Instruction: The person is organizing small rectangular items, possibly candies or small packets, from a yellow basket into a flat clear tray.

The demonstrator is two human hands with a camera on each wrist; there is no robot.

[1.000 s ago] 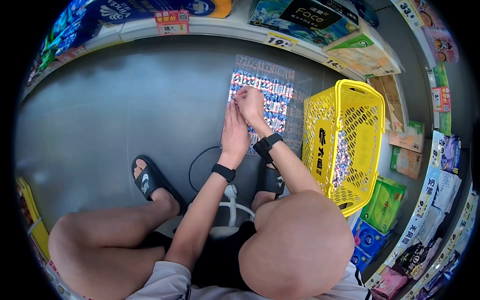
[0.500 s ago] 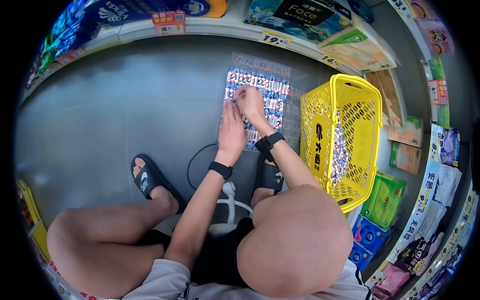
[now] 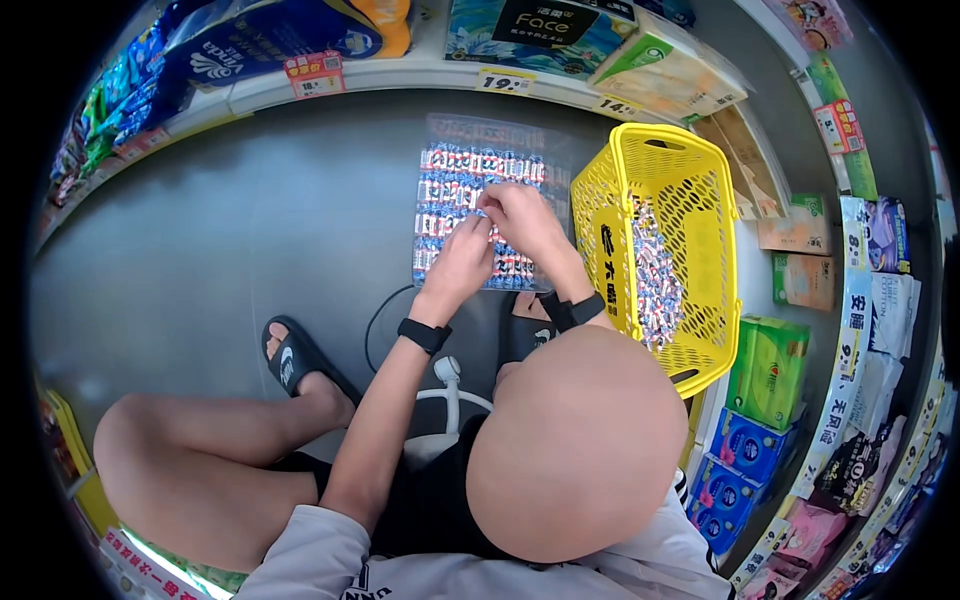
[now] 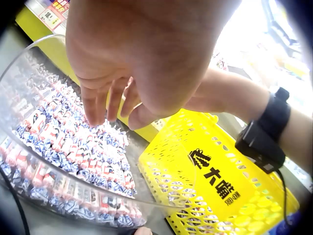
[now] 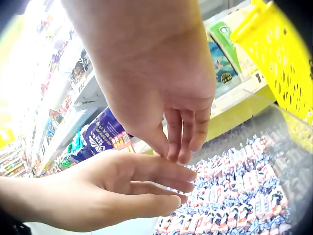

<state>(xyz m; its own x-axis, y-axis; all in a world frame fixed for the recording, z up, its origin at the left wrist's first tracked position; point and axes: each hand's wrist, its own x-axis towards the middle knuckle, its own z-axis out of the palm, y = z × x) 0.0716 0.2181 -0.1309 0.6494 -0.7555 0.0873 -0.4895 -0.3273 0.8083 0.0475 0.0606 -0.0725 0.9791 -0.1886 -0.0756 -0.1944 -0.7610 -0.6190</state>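
Rows of wrapped candies (image 3: pixel 445 192), in blue, white and red wrappers, lie in a clear plastic box (image 3: pixel 440 126) on the floor. Over its middle rows, my left hand (image 3: pixel 462 258) reaches in with fingers nearly straight and pointing at the candies. My right hand (image 3: pixel 528 222) comes from the right, its fingertips beside the left hand's. In the right wrist view the right hand (image 5: pixel 151 93) hangs with fingers loosely bent, thumb close to the fingertips, no candy showing between them. Below it, the left hand (image 5: pixel 112 191) has thumb and fingers extended and apart.
Right of the box stands a yellow basket (image 3: pixel 610 195) with a heap of loose candies inside. Shelves of tissue packs (image 3: pixel 665 75) run along the back and right. A black cable (image 3: pixel 372 330) curves over the floor near the sandalled feet.
Both hands have shifted from the box's left side rightward along the rows, uncovering candies at the left. The head view has also turned, so box and basket sit farther left in it.
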